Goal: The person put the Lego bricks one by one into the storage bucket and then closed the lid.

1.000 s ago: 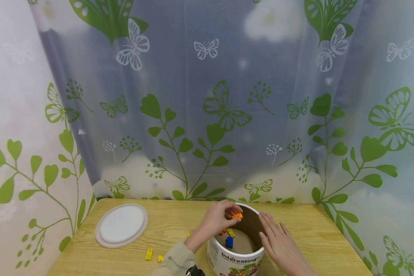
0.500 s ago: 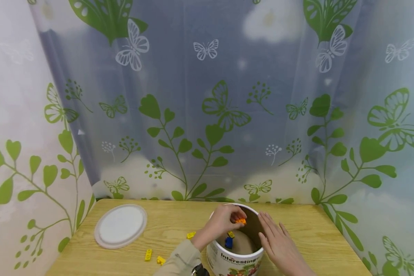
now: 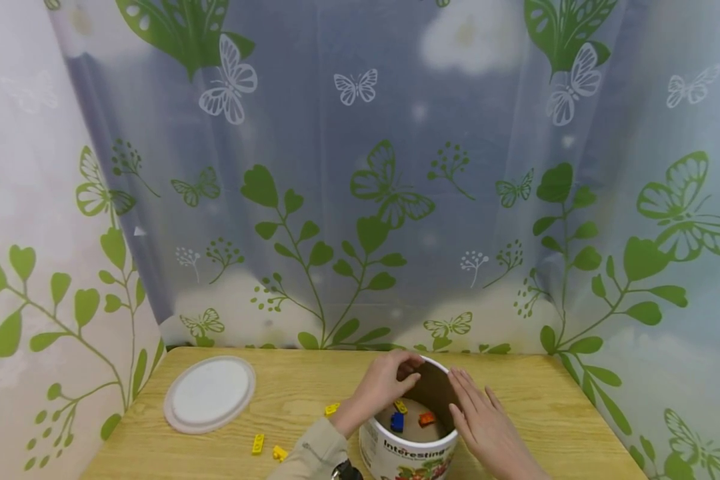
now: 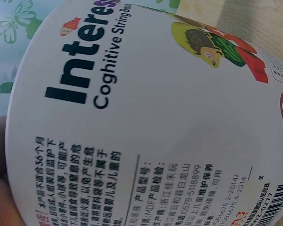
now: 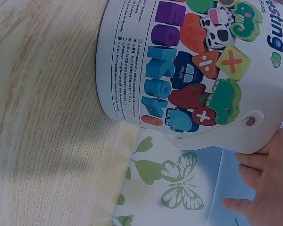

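A white printed bucket [image 3: 372,443] stands uncovered on the table; its printed wall fills most of the left wrist view. Over its left rim reaches my left hand [image 3: 385,380], thumb and fingers apart and nothing between them. Inside on the floor lie an orange toy brick [image 3: 427,419], a blue toy brick [image 3: 397,421] and a yellow toy brick [image 3: 401,406]. With straight fingers, my right hand [image 3: 485,423] rests against the right side of the rim. The right wrist view shows those fingers [image 5: 252,162] close to the bucket's handle mount [image 5: 250,121].
Left of the bucket, yellow bricks [image 3: 258,444] lie scattered, one of them a yellow brick [image 3: 332,409] beside the left wrist. A round white lid [image 3: 210,393] lies at the back left of the wooden table [image 3: 300,373]. Patterned curtains [image 3: 312,200] hang behind.
My left hand lowered the orange brick into the bucket, let it go and rose slightly; the brick now lies on the bucket's floor. The right hand has stayed at the rim.
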A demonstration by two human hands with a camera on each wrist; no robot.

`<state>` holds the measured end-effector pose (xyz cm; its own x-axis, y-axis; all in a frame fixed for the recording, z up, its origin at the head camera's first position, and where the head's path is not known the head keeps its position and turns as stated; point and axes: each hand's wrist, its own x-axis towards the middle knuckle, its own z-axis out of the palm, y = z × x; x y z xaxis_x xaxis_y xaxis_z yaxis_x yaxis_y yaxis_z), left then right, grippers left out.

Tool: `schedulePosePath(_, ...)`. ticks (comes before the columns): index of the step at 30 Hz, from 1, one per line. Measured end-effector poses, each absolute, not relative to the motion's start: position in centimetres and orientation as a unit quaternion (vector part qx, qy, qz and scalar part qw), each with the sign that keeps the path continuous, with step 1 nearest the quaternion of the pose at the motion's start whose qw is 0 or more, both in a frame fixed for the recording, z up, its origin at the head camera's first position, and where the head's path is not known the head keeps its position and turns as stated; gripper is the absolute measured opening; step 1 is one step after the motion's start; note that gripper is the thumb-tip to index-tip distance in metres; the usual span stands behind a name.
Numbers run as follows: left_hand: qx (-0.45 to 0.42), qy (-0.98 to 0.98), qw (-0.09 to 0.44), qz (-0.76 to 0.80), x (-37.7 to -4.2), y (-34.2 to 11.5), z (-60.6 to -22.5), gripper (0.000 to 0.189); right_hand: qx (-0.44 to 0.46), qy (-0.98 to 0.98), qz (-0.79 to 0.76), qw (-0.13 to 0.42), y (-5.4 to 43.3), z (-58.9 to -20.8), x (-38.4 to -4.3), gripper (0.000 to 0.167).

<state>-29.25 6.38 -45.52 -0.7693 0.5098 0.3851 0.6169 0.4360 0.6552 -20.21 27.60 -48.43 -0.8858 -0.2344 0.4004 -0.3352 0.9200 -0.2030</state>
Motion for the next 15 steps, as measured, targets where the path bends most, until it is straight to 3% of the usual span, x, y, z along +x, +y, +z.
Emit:
schedulePosePath(5,-0.335,-0.837,0.063,-0.429,-29.1,5.8,-45.0,0.020,0.147,-0.963,0.136,0.180,27.6,-48.4,-20.3,0.053)
schedulePosePath(15,-0.345,-0.812,0.112,-0.457,-29.2,3.9,-44.2,0.019,0.147,-0.962,0.136,0.185,27.5,-48.4,-20.3,0.053)
